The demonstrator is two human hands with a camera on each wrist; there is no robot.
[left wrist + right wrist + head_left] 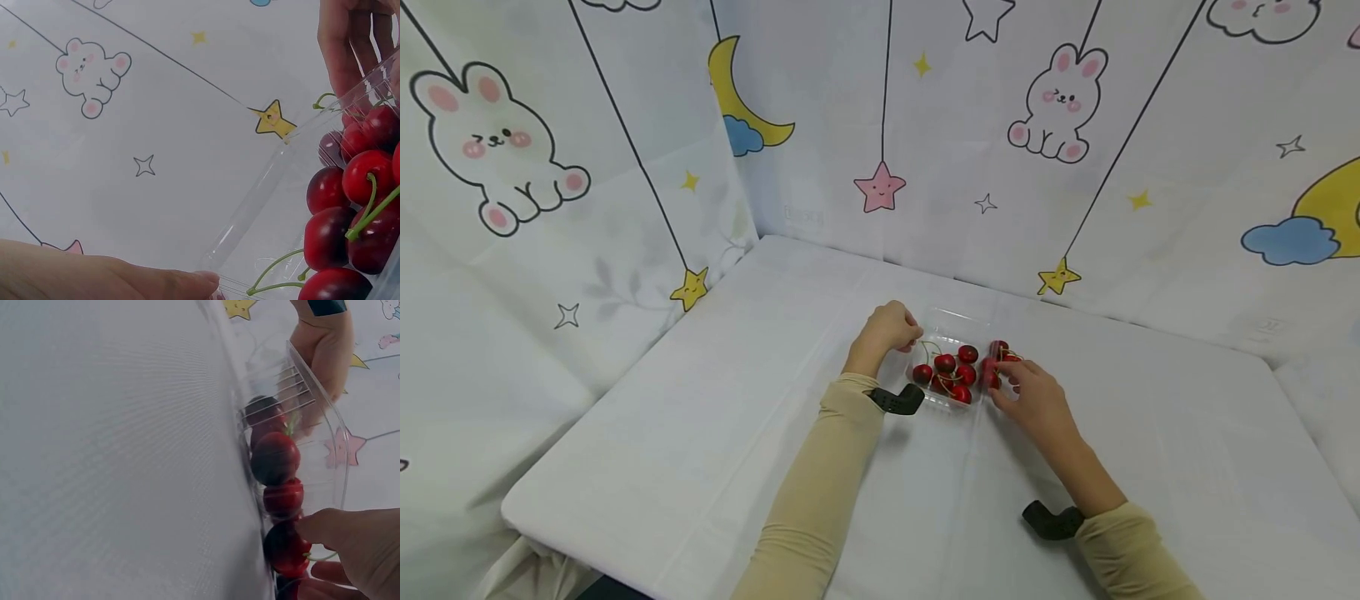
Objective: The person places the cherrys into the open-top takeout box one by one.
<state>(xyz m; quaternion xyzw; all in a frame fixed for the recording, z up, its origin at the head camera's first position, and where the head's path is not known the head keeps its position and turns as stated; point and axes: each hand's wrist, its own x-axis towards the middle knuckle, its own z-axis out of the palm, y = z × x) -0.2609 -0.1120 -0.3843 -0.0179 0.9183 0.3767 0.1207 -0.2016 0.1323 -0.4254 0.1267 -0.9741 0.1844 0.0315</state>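
Observation:
A clear plastic box [934, 402] holding several dark red cherries [944, 363] with green stems sits on the white table. At its left side, my left hand [886, 331] pinches the rim, the thumb [187, 284] lying on the edge in the left wrist view. Against the box's right side is a small group of loose cherries [999, 348]. My right hand [1036, 402] pinches a cherry [286, 547] of that group between thumb and fingers. In the right wrist view its fingertips are partly hidden behind the cherries.
The white-covered table [760, 358] reaches out on both sides of the box. Behind it hangs a white cloth backdrop [820, 100] printed with bunnies, stars and moons. A black wrist mount [901, 400] sits at my left wrist, another mount [1051, 522] at my right.

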